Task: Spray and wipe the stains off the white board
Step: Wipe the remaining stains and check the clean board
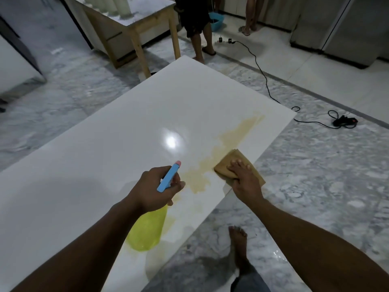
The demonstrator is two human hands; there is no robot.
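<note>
The white board (pixel 126 144) lay flat across the middle of the frame, its glossy face catching a bright glare spot near the centre. A yellowish-brown stain (pixel 227 142) ran in a band from the board's right corner down toward the lower centre. The left hand (pixel 156 190) was wrapped around the neck of a spray bottle (pixel 150 226), whose yellow body hung below the fist and whose blue nozzle pointed toward the stain. The right hand (pixel 244 178) pressed flat, fingers spread, on a tan cloth (pixel 231 165) at the board's right edge, over the stain. A bare foot (pixel 239 243) stood on the marbled floor (pixel 315 186) at lower centre.
</note>
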